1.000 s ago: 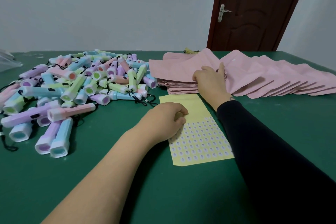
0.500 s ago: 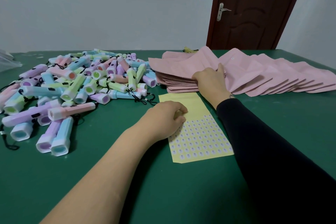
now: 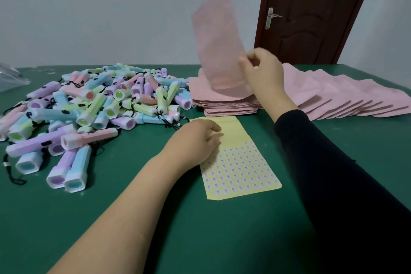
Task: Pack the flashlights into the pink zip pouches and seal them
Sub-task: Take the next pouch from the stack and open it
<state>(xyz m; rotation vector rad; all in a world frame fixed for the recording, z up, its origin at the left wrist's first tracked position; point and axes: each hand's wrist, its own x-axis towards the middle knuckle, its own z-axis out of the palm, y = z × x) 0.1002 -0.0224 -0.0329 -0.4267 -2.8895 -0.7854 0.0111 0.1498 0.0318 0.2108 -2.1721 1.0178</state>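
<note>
Table (image 3: 133, 218), green-topped, bearing all items below.

Heap of flashlights (image 3: 93, 109), pastel, with black wrist cords, on the table's left half. None is bagged yet.

Fanned row of pink pouches (image 3: 344, 95), overlapping, at far right.

Stack of pink zip pouches (image 3: 222, 104), flat, just right of the heap and touching the far end of the sticker sheet.

Sticker sheet (image 3: 240, 169), yellow backing with a grid of small labels, centre of the table.

Single pouch (image 3: 216, 40), held in the air above the stack, blurred, long axis near upright and leaning a little left. Which end carries the zip cannot be told.

Right hand (image 3: 264, 73), black sleeve, pinching that pouch at its lower right edge; the pouch rises up and left from the grip.

Left hand (image 3: 195, 140), bare forearm, fingers curled, resting on the sheet. Whether it pinches a label cannot be told.

Pink flashlight (image 3: 89, 138), nearest loose unit, lying left-to-right just left of the left hand. Judgement: the heap lies down and left of the gripped pouch, so the left hand is the nearer one to fetch a flashlight.
</note>
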